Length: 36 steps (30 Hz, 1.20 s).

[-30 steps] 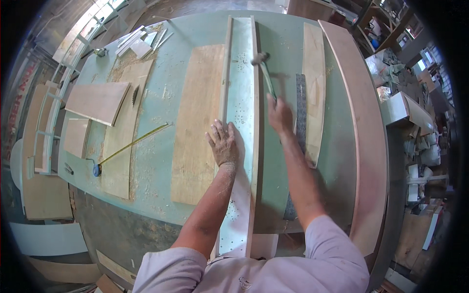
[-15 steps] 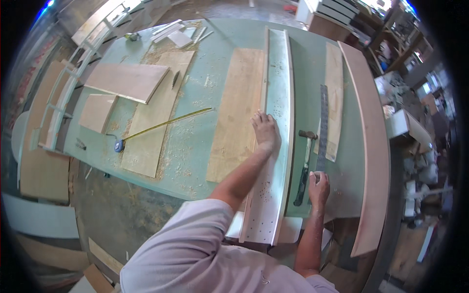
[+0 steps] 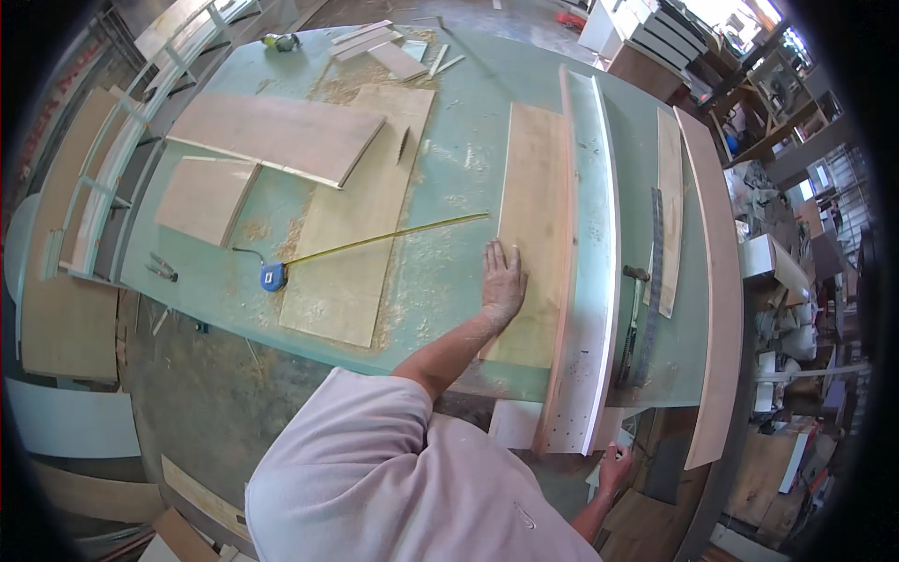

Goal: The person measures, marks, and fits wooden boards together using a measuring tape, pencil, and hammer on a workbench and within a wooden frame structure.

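My left hand [image 3: 506, 278] lies flat, fingers stretched out, across the left edge of a plywood board [image 3: 534, 206]. Directly right of that board runs a long white channel [image 3: 592, 253] with raised wooden sides and small holes near its close end. Below that end, past the table's edge, is my right hand [image 3: 613, 465]. Its fingers are curled closed, and whatever they hold is too small to make out. A hammer [image 3: 632, 323] with a dark grip and a long metal ruler [image 3: 654, 290] lie right of the channel, apart from both hands.
The green table [image 3: 440, 272] carries sawdust, a blue tape measure [image 3: 272, 275] with its yellow blade drawn out, and a large plywood panel [image 3: 281, 136]. A long board [image 3: 716, 281] lies along the right edge. Wood offcuts [image 3: 379, 45] and a green tool [image 3: 279, 42] sit at the back.
My left hand has shifted from the channel to the plywood board on its left. My right hand has let go of the ruler and dropped below the table's near edge. The view has turned.
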Each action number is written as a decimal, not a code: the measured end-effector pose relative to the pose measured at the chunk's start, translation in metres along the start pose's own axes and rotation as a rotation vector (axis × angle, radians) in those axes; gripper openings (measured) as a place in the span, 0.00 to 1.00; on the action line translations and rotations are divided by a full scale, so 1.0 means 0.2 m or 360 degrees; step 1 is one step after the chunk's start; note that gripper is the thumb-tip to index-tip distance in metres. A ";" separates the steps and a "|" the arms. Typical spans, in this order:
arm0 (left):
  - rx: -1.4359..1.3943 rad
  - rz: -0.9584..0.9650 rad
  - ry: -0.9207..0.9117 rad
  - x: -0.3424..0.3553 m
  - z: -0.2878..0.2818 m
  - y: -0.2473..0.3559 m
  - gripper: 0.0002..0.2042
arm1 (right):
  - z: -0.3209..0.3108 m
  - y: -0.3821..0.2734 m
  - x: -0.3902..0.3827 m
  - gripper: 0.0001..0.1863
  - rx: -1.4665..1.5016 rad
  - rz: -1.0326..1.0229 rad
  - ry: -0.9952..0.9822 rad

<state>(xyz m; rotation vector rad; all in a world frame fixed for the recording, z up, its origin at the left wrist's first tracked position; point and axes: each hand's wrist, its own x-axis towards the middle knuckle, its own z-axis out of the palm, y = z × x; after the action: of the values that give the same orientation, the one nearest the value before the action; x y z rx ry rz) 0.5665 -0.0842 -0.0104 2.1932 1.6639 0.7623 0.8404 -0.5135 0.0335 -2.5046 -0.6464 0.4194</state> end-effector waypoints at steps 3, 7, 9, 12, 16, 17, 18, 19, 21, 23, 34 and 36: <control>-0.0006 -0.0054 -0.0004 -0.14 -0.07 -0.02 0.30 | -0.02 -0.15 0.01 0.13 -0.0203 -0.0396 0.0135; -0.0013 -0.0013 -0.0112 -0.23 -0.16 -0.03 0.32 | 0.01 -0.38 0.15 0.13 -0.0086 -0.0452 0.0022; -0.0026 0.0074 -0.0157 -0.22 -0.17 -0.02 0.30 | 0.09 -0.45 0.25 0.12 -0.0035 -0.0683 0.0119; -0.0066 0.0103 -0.0222 -0.19 -0.35 -0.19 0.26 | 0.29 -0.86 0.33 0.11 0.0162 -0.0950 0.0103; -0.0106 -0.0003 0.0061 -0.23 -0.67 -0.49 0.19 | 0.50 -1.34 0.20 0.11 0.0376 -0.1106 -0.0017; 0.0061 -0.0040 0.0296 -0.27 -0.73 -0.61 0.19 | 0.59 -1.43 0.15 0.12 0.0563 -0.1147 -0.0075; 0.0122 -0.0194 0.0280 -0.30 -0.81 -0.75 0.20 | 0.65 -1.53 0.08 0.10 0.0569 -0.1182 -0.0209; 0.0184 -0.0354 0.0267 -0.35 -0.91 -0.89 0.22 | 0.71 -1.62 0.00 0.09 0.0573 -0.1220 -0.0348; 0.0556 -0.0469 0.0281 -0.42 -1.09 -1.14 0.29 | 0.84 -1.74 -0.16 0.09 0.0528 -0.1248 -0.0548; 0.0735 -0.0571 0.0244 -0.49 -1.25 -1.35 0.33 | 0.97 -1.83 -0.29 0.09 0.0478 -0.1288 -0.0751; 0.0313 -0.0207 0.0152 -0.56 -1.64 -2.03 0.12 | 1.83 -2.54 -0.82 0.09 0.0809 -0.0664 -0.1484; 0.0103 -0.0268 0.0358 -0.56 -1.69 -2.14 0.09 | 2.00 -2.72 -0.88 0.10 0.0826 -0.0639 -0.1485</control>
<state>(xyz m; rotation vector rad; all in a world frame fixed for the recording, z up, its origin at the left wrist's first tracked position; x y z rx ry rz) 0.0102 -0.0939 0.0183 2.0380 1.9782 0.9487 0.3332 -0.0348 0.0334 -1.5422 -1.1603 1.4066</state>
